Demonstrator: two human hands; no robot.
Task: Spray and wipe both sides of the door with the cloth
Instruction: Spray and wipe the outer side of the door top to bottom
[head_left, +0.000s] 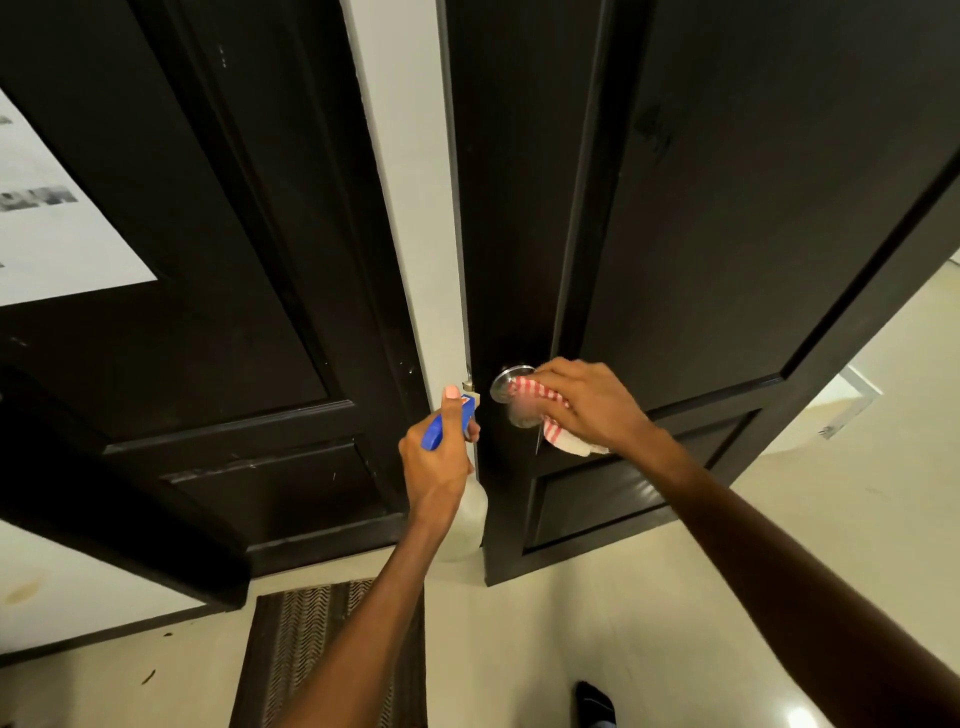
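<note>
- Nearest, low in the scene, a patterned mat (332, 654) lies on the pale floor (597, 623) before the doorway.
- Left hand (436, 462) grips the spray bottle (457, 415), fingers curled round its neck and thumb up along the blue head; the nozzle points at the door's near edge.
- Right hand (587, 402) presses the striped cloth (550, 415) round the metal knob (511, 387), fingers curled over it.
- The dark door (727, 234) rises upright beyond both hands; the right hand is already touching it, so the panel above and right looks like the next place to wipe.
</note>
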